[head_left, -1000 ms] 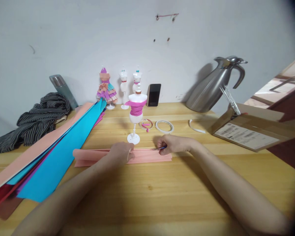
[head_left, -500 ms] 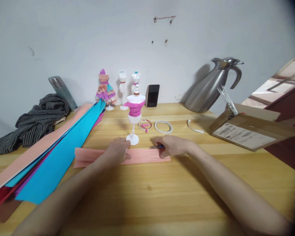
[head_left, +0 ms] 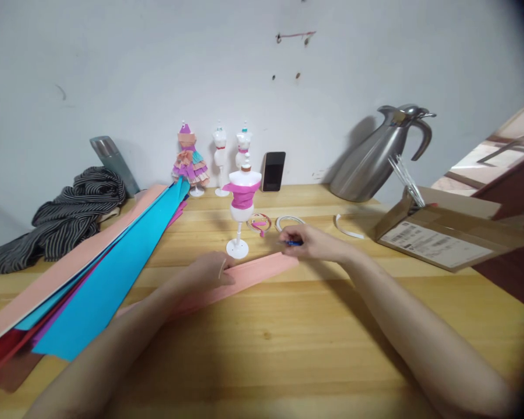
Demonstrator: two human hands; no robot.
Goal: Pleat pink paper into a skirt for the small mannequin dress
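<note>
A salmon-pink crepe paper strip (head_left: 257,274) slants over the wooden table, its right end raised toward the back. My left hand (head_left: 209,270) is closed on the strip near its middle, and my left forearm hides part of it. At the strip's right end, my right hand (head_left: 303,241) is closed around a small tool with a blue handle (head_left: 293,242); its working end is too blurred to make out. Just behind the strip stands a white mini dress form (head_left: 243,214) with a magenta paper band (head_left: 244,195) wrapped about its chest.
Coloured paper strips (head_left: 144,250) and a striped cloth (head_left: 78,201) lie at the left. Behind stand a dressed form (head_left: 188,157), two white forms, and a phone (head_left: 273,171). A tape roll (head_left: 283,221) is beyond my right hand; a steel jug (head_left: 371,157) and cardboard box (head_left: 441,233) are right.
The strip has turned from lying level to slanting, its left end nearer me. My right hand has moved slightly up and right. The camera view has shifted a little.
</note>
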